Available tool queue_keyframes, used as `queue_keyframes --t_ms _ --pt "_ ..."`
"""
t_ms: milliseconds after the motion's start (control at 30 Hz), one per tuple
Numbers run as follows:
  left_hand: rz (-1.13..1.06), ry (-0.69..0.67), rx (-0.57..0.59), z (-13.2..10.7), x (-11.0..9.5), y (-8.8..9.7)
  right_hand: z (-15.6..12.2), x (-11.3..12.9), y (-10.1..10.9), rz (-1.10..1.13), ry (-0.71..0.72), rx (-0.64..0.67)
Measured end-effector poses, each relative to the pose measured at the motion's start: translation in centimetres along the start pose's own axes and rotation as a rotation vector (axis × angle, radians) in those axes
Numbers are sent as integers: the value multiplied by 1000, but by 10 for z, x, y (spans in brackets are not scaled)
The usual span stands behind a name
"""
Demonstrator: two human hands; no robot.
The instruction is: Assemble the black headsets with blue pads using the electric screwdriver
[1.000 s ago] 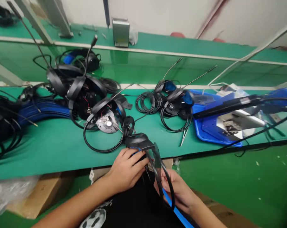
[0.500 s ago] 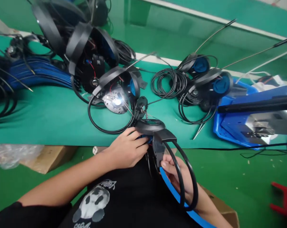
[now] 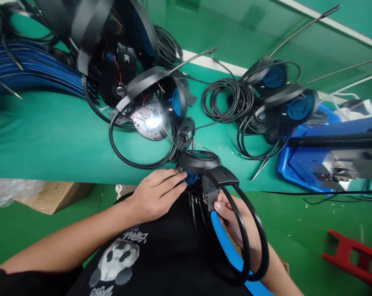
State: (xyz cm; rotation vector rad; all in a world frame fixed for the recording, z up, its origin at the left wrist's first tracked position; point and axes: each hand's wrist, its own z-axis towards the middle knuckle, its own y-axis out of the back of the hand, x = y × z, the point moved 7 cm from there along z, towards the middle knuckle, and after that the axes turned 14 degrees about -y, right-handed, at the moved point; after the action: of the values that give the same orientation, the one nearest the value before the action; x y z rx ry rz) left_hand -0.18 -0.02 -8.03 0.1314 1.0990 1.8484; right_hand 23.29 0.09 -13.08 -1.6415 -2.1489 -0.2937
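Observation:
Both my hands hold a black headset over the bench's front edge. My left hand (image 3: 157, 195) curls its fingers over the ear cup (image 3: 198, 161), touching a small blue part (image 3: 190, 179) beneath it. My right hand (image 3: 230, 218) grips the black yoke (image 3: 221, 176), inside the loops of the black cable (image 3: 260, 246). The headset's blue-lined band (image 3: 226, 246) hangs down past my chest. Next to the ear cup lies another headset (image 3: 176, 98), with a metal disc (image 3: 150, 121) beside it.
The green bench (image 3: 50, 139) holds more headsets (image 3: 301, 106), coiled black cable (image 3: 227, 98) and bundled blue cables (image 3: 28, 65). A blue tray (image 3: 297, 164) sits at right. Cardboard (image 3: 55, 197) lies below the bench edge, and a red frame (image 3: 352, 257) stands on the green floor.
My view has tipped downward and swung, so the bench sits higher in the frame. The headset has turned in my hands, and my right hand has shifted up onto its yoke.

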Motion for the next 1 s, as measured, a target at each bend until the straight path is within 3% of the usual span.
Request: queue_keyframes --t_ms 167,300,433,633,733,867,1000 --pt "36 106 -77 -3 2 0 0 -4 -1 -37 -5 -13" --pt "25 134 -48 -4 -1 -5 -3 -2 -6 -91 20 -7" --pt "58 55 68 2 -6 -10 -3 3 -10 -180 53 -18" --pt "86 -88 188 5 -6 -9 2 28 -28 -281 114 -29" --pt "23 -86 105 4 -3 1 1 43 -33 -388 134 -81" --pt "-31 83 -97 6 13 18 -2 55 -31 -566 221 -175" --pt "48 168 -85 11 21 18 -3 56 -28 -668 237 -210"
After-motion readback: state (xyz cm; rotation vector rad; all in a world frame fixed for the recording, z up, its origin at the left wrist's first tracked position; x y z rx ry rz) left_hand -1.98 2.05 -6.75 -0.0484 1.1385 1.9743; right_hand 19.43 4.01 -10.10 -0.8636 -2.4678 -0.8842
